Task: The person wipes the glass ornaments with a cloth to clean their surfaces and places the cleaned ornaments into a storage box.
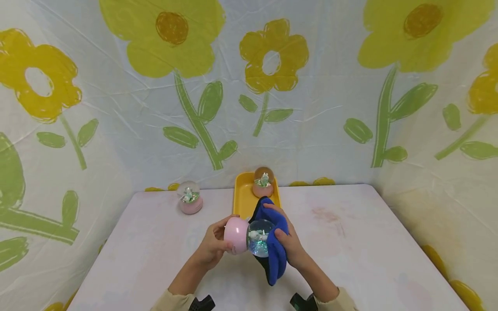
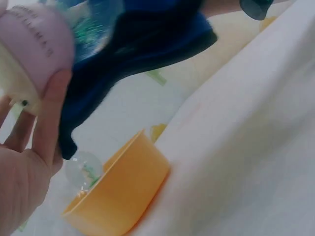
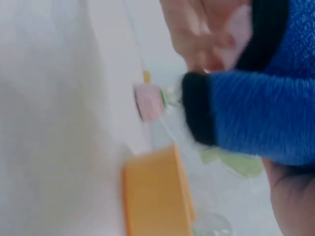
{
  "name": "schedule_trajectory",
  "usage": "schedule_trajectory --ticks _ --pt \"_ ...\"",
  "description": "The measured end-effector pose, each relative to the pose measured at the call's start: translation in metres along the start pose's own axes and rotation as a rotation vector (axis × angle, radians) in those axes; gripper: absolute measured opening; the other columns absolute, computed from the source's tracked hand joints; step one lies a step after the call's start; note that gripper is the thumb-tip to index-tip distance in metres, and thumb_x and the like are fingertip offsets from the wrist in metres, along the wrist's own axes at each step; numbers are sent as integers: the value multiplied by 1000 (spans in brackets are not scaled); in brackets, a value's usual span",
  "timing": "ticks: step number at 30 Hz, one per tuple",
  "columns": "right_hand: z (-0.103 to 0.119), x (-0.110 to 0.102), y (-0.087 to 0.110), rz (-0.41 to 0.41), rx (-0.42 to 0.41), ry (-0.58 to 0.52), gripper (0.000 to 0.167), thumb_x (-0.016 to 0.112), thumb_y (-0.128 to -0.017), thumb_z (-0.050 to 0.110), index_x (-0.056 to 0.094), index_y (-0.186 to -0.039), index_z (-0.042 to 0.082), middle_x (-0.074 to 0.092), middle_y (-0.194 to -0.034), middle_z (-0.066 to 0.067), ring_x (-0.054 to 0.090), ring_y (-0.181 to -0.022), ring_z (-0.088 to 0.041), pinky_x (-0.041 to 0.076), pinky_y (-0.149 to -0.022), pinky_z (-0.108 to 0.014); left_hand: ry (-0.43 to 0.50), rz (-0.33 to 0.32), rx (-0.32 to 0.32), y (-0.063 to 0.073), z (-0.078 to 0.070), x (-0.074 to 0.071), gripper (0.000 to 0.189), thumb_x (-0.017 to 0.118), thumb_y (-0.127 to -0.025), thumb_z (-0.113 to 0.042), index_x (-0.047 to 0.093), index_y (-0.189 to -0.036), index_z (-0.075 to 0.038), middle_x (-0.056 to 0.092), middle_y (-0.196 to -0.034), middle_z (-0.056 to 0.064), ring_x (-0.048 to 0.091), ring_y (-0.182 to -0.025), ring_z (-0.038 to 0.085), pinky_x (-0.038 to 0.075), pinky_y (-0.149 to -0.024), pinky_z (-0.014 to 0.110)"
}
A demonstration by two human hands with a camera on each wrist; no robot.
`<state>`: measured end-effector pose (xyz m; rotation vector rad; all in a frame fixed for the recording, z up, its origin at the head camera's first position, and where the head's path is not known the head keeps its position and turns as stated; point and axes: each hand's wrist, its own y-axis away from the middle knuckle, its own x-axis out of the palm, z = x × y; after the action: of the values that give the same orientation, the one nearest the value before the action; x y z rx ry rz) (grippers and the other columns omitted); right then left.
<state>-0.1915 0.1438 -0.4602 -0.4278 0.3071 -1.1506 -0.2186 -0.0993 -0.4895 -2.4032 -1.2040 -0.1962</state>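
A snow globe with a pink base (image 1: pixel 235 235) lies tipped on its side in the air, its clear dome (image 1: pixel 258 242) toward the right. My left hand (image 1: pixel 212 244) grips the base with fingers and thumb around it; printed letters show on that base in the left wrist view. In my right hand (image 1: pixel 289 242) is a folded blue cloth (image 1: pixel 277 246) with a dark edge, held against the dome's right side. The cloth (image 3: pixel 261 115) hides most of the right fingers and the globe in the right wrist view.
Behind the hands a yellow tray (image 1: pixel 244 198) stands on the pale table (image 1: pixel 155 255), with a second snow globe (image 1: pixel 263 183) in it. Another pink-based snow globe (image 1: pixel 189 198) stands to the left of the tray. A flower-printed sheet (image 1: pixel 311 129) hangs around the table.
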Motion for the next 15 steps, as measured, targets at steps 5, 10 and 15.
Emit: schedule_trajectory --ticks 5,10,15 --pt "-9 14 7 -189 -6 13 75 46 -94 60 23 -152 17 29 -146 -12 39 -127 -31 43 -98 -33 33 -95 26 0 3 9 61 73 -82 -13 50 -138 -3 54 -128 12 50 -113 25 51 -90 37" --pt "-17 31 12 -353 46 100 83 59 -88 58 19 -152 24 29 -146 -11 37 -126 -35 44 -98 -47 120 -234 0 1 7 19 58 72 -83 -13 51 -136 -6 54 -128 11 51 -111 25 52 -86 36" --pt "-14 44 12 -425 109 112 84 71 -88 36 17 -152 28 27 -147 -11 34 -129 -35 39 -98 -58 148 -305 -1 2 10 23 58 69 -84 -10 48 -138 -5 54 -126 11 53 -106 23 54 -79 34"
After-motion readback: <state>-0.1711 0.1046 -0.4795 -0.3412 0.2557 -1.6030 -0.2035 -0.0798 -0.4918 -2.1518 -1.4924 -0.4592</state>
